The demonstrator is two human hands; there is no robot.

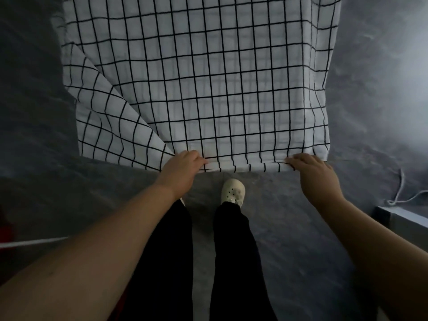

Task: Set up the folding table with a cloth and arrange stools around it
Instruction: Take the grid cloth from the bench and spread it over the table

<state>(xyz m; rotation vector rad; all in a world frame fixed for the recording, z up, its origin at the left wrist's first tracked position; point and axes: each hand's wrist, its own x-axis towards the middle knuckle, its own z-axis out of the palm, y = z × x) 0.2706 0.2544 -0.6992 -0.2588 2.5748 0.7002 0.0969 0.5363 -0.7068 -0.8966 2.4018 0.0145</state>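
A white cloth [208, 84] with a black grid pattern is spread out flat in front of me and fills the upper middle of the head view. My left hand [183, 167] pinches its near edge left of centre. My right hand [312, 169] grips the same edge further right. The cloth's left corner hangs down in a diagonal fold [108, 126]. Whatever lies under the cloth is hidden, so no table top shows. No stools are in view.
Grey carpet floor [289, 228] lies all around. My legs in black trousers and a white clog [232, 191] stand just below the cloth edge. A white cable [403, 195] and a grey ledge [403, 218] are at the right. A white strip [32, 243] crosses the left.
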